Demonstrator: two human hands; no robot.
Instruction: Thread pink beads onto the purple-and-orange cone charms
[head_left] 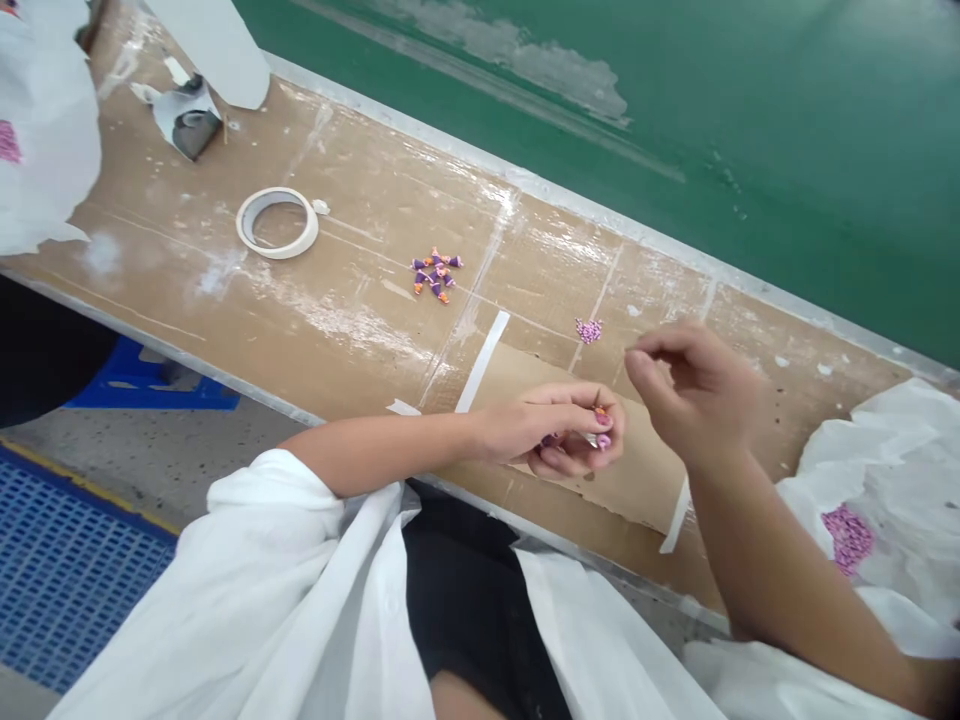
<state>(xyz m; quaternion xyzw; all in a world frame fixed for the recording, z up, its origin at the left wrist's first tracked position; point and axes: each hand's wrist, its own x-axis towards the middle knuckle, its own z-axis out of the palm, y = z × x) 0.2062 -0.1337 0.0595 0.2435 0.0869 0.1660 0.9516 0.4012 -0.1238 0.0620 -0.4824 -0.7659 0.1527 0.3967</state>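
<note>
My left hand (551, 425) is closed over the taped cardboard sheet, its fingers wrapped round a small orange, pink and purple piece (602, 418). That piece is mostly covered by the fingers. My right hand (694, 385) is raised to the right of it, thumb and forefinger pinched together. Motion blurs it a little, and anything between its fingertips is too small to make out. Beyond my hands lies a little heap of pink beads (589, 330). Further left is a cluster of small purple-and-orange pieces (435, 275), resembling the held one.
The cardboard sheet (637, 470) is fixed with white tape strips on the cardboard-covered table (360, 330). A masking tape roll (304, 235) lies at left. White crumpled sheeting (900, 480) at right carries more pink beads (849, 540). A green surface (675, 150) borders the far edge.
</note>
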